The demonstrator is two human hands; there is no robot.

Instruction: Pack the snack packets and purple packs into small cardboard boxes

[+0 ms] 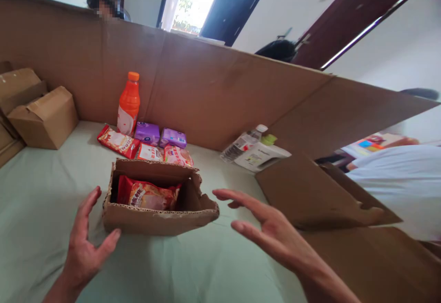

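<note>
A small open cardboard box with rough-cut edges stands on the pale green cloth, between my two hands. Inside it lies a red snack packet. My left hand is at the box's left end, thumb and fingers spread, holding nothing. Off the right end, my right hand is also open, with a gap between its fingertips and the cardboard. Just behind the box are a red-and-white snack packet and two more packets, partly hidden by its back wall.
An orange drink bottle stands at the back beside two purple packs. A clear bottle and a white jug-like container lean at back right. Cardboard boxes sit left. A tall cardboard wall encloses the surface; people are beyond it.
</note>
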